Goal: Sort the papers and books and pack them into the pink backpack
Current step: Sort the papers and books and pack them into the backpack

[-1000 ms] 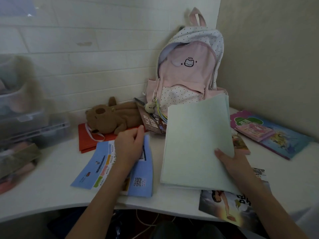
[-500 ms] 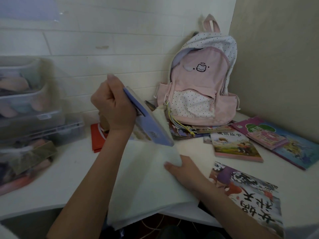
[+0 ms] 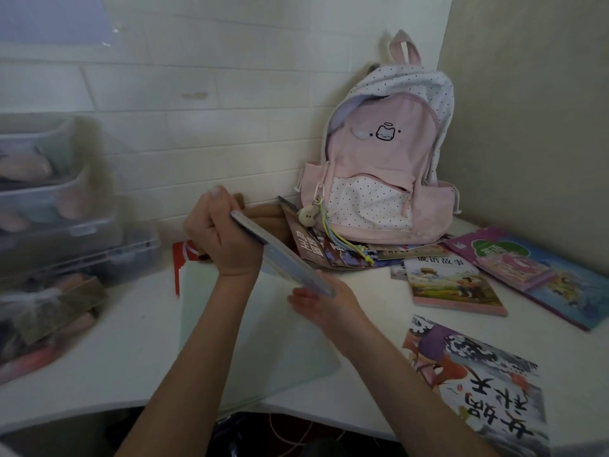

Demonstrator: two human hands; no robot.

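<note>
Head view: storybook (image 3: 453,285) titled 成语故事 near pink backpack (image 3: 379,179).

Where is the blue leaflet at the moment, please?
In the head view, the blue leaflet is left of centre, held tilted in the left hand above the pale green sheets, with its lower end by the right hand.

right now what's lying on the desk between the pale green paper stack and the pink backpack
In the head view, a fan of booklets lies there, tucked partly under the pink backpack. The backpack's keychain charm hangs over them. The pale green paper stack lies nearer.
</note>
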